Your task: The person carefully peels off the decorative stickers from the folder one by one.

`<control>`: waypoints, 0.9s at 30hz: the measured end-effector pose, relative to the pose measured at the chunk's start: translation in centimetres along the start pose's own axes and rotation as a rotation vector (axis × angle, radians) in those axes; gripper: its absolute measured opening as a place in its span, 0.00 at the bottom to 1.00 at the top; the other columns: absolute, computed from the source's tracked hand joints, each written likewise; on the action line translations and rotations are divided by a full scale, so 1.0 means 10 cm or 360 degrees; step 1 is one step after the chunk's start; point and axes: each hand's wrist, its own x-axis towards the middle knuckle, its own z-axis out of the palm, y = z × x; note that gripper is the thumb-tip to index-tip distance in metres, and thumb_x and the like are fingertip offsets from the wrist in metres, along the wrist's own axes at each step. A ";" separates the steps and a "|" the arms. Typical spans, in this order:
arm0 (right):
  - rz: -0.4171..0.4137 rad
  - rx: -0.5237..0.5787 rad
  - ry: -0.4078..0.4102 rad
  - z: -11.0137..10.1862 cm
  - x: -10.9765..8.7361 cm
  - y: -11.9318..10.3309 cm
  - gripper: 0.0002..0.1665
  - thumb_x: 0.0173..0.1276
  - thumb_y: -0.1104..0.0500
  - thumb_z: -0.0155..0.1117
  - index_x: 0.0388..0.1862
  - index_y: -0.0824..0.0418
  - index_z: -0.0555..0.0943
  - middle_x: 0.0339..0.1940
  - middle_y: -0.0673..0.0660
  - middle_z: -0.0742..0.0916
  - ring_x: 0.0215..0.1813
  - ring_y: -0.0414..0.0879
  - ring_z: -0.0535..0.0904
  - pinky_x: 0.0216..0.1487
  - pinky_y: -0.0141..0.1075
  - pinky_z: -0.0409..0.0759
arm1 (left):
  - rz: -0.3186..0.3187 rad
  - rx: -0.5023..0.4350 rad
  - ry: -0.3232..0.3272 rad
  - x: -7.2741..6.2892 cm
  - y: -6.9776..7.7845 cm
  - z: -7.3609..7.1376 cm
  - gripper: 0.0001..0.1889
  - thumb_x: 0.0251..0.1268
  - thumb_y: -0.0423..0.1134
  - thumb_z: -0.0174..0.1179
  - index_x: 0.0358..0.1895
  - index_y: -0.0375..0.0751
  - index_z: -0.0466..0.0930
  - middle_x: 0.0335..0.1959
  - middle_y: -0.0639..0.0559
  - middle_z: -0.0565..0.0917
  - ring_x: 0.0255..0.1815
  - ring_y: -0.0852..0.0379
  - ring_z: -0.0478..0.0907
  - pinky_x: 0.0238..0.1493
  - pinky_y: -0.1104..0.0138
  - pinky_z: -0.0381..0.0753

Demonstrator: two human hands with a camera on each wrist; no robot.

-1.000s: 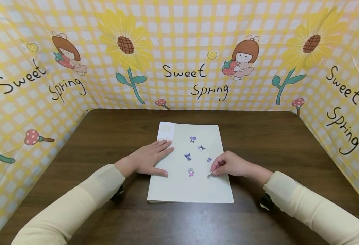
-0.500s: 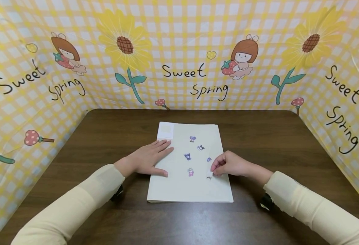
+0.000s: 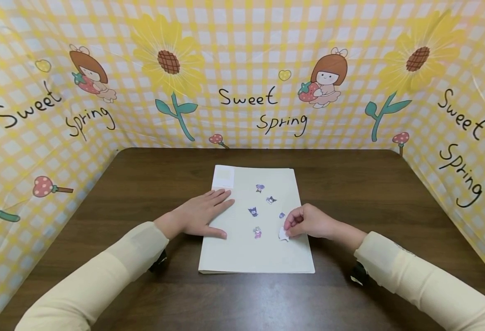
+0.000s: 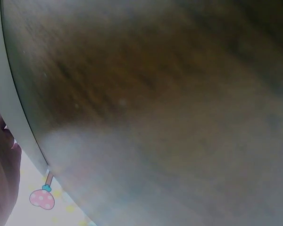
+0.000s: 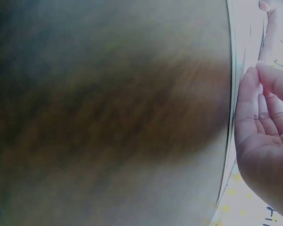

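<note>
A cream booklet or stack of large sheets (image 3: 234, 257) lies upright on the table, with several small purple and pink cartoon stickers (image 3: 257, 232) scattered over its right half. My left hand (image 3: 201, 214) rests flat on its left side, fingers spread and straight. My right hand (image 3: 308, 223) is at its right edge, thumb and index finger pinching a small white-backed sticker (image 3: 283, 234). Its pale side faces up and its lower end hangs close over the page. In the right wrist view, the thumb and fingertips of the right hand (image 5: 266, 113) meet; the sticker is hardly visible there.
A white square label (image 3: 223, 177) sits in the booklet's upper left corner. The dark wooden table (image 3: 155, 170) extends around it. A yellow checked cloth (image 3: 242, 55) with printed flowers stands behind the table and along both sides.
The sticker between my right fingers has turned up, so more of its white side shows now. My left hand has stayed in place on the booklet.
</note>
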 end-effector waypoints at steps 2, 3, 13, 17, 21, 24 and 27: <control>0.0000 0.0032 -0.0015 -0.01 0.00 -0.01 0.06 0.56 0.67 0.74 0.32 0.66 0.85 0.24 0.54 0.83 0.31 0.45 0.75 0.31 0.29 0.74 | 0.0001 0.0001 0.0001 0.00 0.00 0.00 0.54 0.58 0.80 0.38 0.78 0.43 0.49 0.78 0.41 0.47 0.78 0.47 0.40 0.74 0.55 0.42; 0.0003 0.0050 -0.0021 -0.01 0.00 -0.02 0.06 0.56 0.68 0.74 0.33 0.67 0.85 0.25 0.54 0.83 0.31 0.45 0.75 0.31 0.29 0.74 | 0.0001 0.0001 0.0001 0.00 0.00 0.00 0.54 0.58 0.80 0.38 0.78 0.43 0.49 0.78 0.41 0.47 0.78 0.47 0.41 0.74 0.55 0.42; 0.0087 0.0195 -0.0017 -0.11 -0.01 0.02 0.08 0.61 0.68 0.69 0.40 0.70 0.84 0.30 0.57 0.84 0.32 0.47 0.77 0.35 0.36 0.81 | 0.0005 0.0012 0.0004 0.01 0.01 -0.01 0.54 0.58 0.79 0.39 0.78 0.43 0.49 0.78 0.41 0.47 0.78 0.47 0.41 0.74 0.55 0.43; 0.0076 0.0228 -0.0001 -0.19 -0.01 0.04 0.09 0.63 0.69 0.68 0.42 0.71 0.83 0.32 0.58 0.85 0.33 0.47 0.78 0.35 0.38 0.82 | 0.0009 0.0016 0.0001 0.00 0.01 -0.02 0.53 0.59 0.79 0.39 0.78 0.42 0.49 0.78 0.41 0.47 0.78 0.46 0.41 0.74 0.55 0.43; 0.0075 0.0265 0.0029 -0.28 0.00 0.08 0.11 0.64 0.70 0.65 0.45 0.73 0.82 0.34 0.58 0.85 0.35 0.47 0.79 0.38 0.40 0.83 | 0.0011 0.0023 -0.0002 0.00 0.01 -0.02 0.53 0.59 0.79 0.39 0.78 0.42 0.49 0.78 0.40 0.47 0.78 0.46 0.41 0.74 0.55 0.43; 0.0081 0.0286 0.0058 -0.35 0.01 0.12 0.12 0.66 0.71 0.63 0.47 0.74 0.81 0.36 0.59 0.85 0.37 0.47 0.79 0.40 0.40 0.83 | 0.0011 0.0026 0.0001 0.01 0.01 -0.02 0.53 0.59 0.79 0.39 0.78 0.42 0.49 0.78 0.40 0.47 0.78 0.46 0.41 0.74 0.55 0.43; 0.0102 0.0300 0.0089 -0.42 0.03 0.15 0.12 0.66 0.71 0.62 0.48 0.74 0.80 0.38 0.60 0.85 0.38 0.48 0.79 0.41 0.40 0.83 | 0.0010 0.0027 0.0002 0.01 0.01 -0.01 0.53 0.59 0.79 0.39 0.78 0.42 0.49 0.78 0.41 0.47 0.78 0.46 0.42 0.74 0.55 0.43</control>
